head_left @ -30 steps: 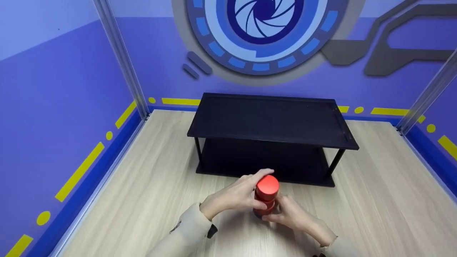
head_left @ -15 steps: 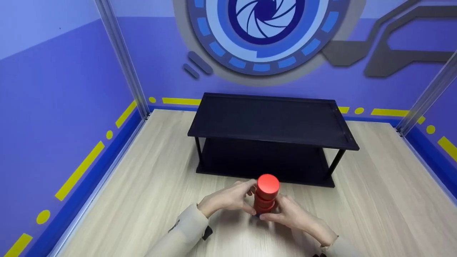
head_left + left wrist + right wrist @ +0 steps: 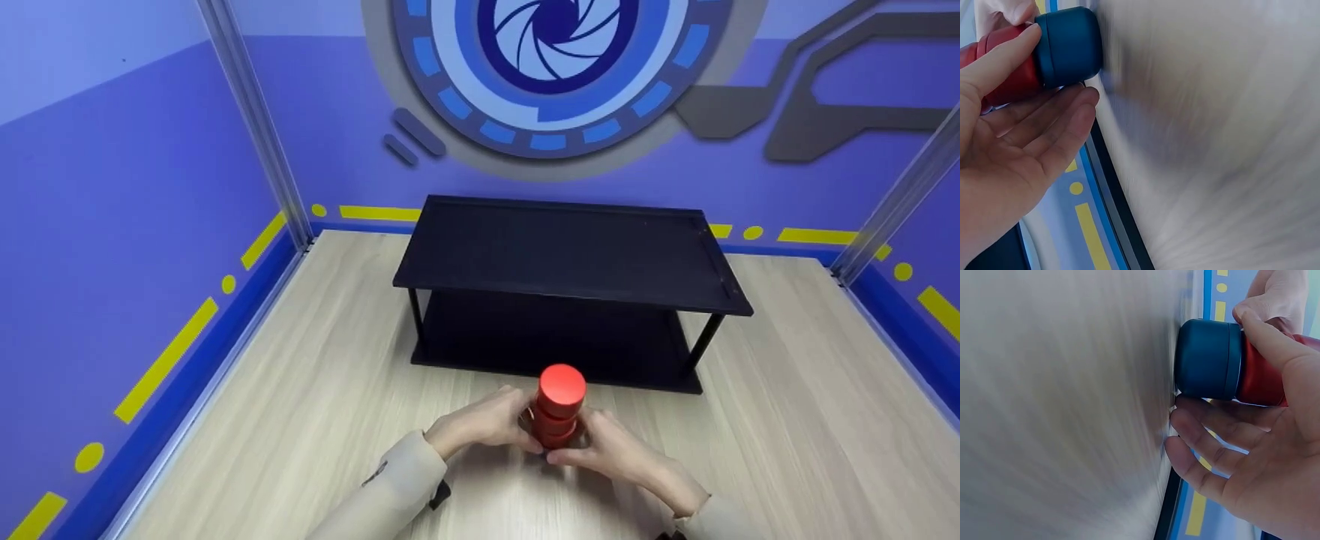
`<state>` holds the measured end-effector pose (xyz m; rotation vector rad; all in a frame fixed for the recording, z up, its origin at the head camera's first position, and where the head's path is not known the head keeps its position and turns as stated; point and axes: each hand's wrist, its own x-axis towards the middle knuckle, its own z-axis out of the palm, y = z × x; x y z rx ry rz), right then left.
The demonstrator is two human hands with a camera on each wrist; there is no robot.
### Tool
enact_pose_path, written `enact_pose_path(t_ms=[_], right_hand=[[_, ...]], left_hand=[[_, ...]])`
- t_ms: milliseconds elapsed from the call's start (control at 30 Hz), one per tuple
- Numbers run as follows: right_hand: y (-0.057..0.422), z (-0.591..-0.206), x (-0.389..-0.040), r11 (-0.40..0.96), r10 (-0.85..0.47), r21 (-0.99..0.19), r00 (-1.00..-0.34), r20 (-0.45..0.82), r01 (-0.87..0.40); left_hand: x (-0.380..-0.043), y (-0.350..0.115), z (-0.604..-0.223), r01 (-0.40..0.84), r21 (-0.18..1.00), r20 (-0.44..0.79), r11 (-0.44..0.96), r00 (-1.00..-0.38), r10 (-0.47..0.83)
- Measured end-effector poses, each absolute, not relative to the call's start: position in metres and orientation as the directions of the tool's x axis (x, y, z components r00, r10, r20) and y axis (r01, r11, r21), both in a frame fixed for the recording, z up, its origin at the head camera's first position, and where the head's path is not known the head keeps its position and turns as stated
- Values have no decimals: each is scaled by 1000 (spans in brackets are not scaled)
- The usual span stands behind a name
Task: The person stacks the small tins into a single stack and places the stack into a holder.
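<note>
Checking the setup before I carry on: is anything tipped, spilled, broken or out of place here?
Nothing stands out. The red stack with its dark blue base piece stands upright on the wooden floor, gripped by the left hand and right hand. The black shelf sits level behind it.

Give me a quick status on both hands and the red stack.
Left hand and right hand both grip red stack. Stack upright on table, blue base down. Black shelf behind, apart.
</note>
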<state>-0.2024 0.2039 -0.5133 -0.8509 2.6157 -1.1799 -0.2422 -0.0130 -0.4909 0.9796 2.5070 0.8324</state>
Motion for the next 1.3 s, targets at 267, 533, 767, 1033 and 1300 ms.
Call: enact_pose_path(t_ms=[267,533,767,1033,1300], right_hand=[[206,-512,-200,560,-542,-712,-837,71,-423],[206,-513,-200,586,-532,-669,-840,108,-457],[206,-514,-202,582,-532,-676,-840,104,-452],[205,-512,-207,584,-536,-664,-836,117,-467],[204,-501,-216,583,-531,-651,-835,146,-485]], left_hand=[[-242,-13,-494,501,626,-84,598,-719,690],[-242,-9,-501,529,629,-39,570,-711,702],[-243,-9,-503,510,674,-22,534,-708,706],[-244,-9,-501,494,681,-28,540,-720,694],[-248,-11,-488,486,694,-26,531,-720,694]])
